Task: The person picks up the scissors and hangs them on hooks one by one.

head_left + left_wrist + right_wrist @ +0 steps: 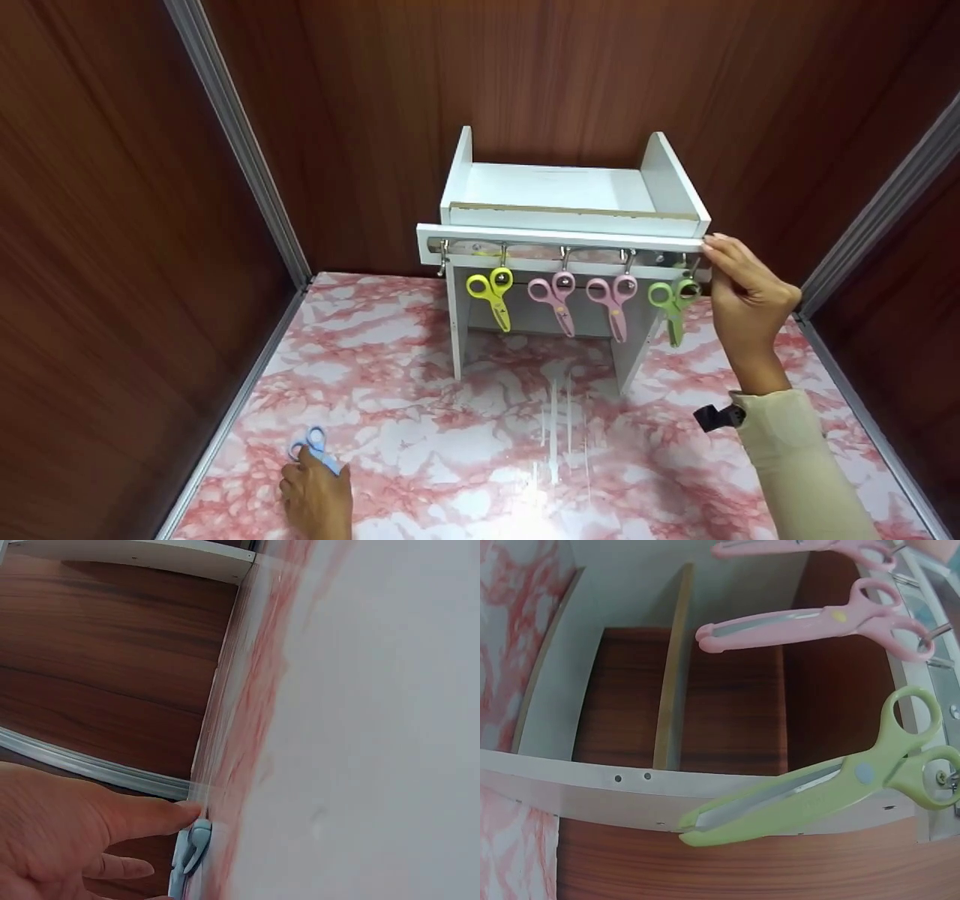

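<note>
My left hand (pixel 319 499) is at a pair of light blue scissors (pixel 324 459) lying on the table, one finger over the handles and the thumb near the blade end. In the left wrist view, a straight digit reaches the blue scissors (pixel 196 846). My right hand (pixel 750 296) holds the right end of a white hook rail (pixel 562 236), fingertips on its top edge. From the rail's metal hooks hang yellow scissors (pixel 496 296), two pink pairs (pixel 556 300) (pixel 613 304) and green scissors (pixel 675 307). Green scissors (pixel 802 799) appear large in the right wrist view.
The rail runs along the front of a white shelf unit (pixel 555 187) with raised sides, standing near the brown back wall (pixel 562 75). A metal hook (pixel 442 259) is at the rail's left end. Red-and-white marbled sheeting (pixel 435 442) covers the table, with wood-look panels on both sides.
</note>
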Motion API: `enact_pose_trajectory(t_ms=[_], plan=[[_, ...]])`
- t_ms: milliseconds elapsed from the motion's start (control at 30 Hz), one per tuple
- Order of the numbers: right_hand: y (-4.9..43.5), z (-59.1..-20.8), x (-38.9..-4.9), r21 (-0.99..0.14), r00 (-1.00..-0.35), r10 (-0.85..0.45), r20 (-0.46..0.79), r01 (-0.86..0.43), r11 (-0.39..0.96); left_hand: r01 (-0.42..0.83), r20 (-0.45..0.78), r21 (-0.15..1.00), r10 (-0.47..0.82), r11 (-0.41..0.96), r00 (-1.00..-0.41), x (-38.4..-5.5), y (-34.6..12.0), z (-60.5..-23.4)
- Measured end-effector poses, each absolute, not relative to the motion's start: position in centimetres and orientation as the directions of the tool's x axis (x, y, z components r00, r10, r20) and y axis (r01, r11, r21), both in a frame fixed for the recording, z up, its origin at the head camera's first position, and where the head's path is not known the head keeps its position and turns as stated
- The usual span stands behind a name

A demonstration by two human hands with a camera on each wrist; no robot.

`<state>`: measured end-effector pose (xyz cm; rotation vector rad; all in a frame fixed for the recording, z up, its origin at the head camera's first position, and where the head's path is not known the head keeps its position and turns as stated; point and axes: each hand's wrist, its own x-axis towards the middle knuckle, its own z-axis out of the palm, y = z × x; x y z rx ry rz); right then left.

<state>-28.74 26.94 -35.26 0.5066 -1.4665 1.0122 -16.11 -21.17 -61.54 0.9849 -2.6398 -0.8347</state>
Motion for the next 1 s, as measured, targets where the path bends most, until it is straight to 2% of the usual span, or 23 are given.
enact_pose_trajectory(t_ms=[200, 433, 800, 1000], plan=[[26.9, -35.4, -28.8, -0.292, -0.182, 0.255, 0.95, -0.811, 0.507, -0.514, -0.001, 0.605, -0.644, 0.609, -0.765, -15.5, -21.9, -61.6], [26.9, -35.4, -28.9, -0.297, -0.187, 0.26, 0.947, -0.815, 0.497, -0.543, -0.065, 0.598, -0.64, 0.589, -0.766, -15.1, -22.5, -61.4], [26.9, -35.5, -28.7, -0.307, -0.195, 0.264, 0.945, -0.811, 0.498, -0.526, -0.013, 0.574, -0.635, 0.628, -0.772, -15.0, -22.9, -61.6], [26.8, -35.3, -28.8, -0.306, -0.195, 0.265, 0.944, -0.814, 0.493, -0.509, -0.029, 0.608, -0.623, 0.61, -0.782, -15.0, -23.1, -61.4]])
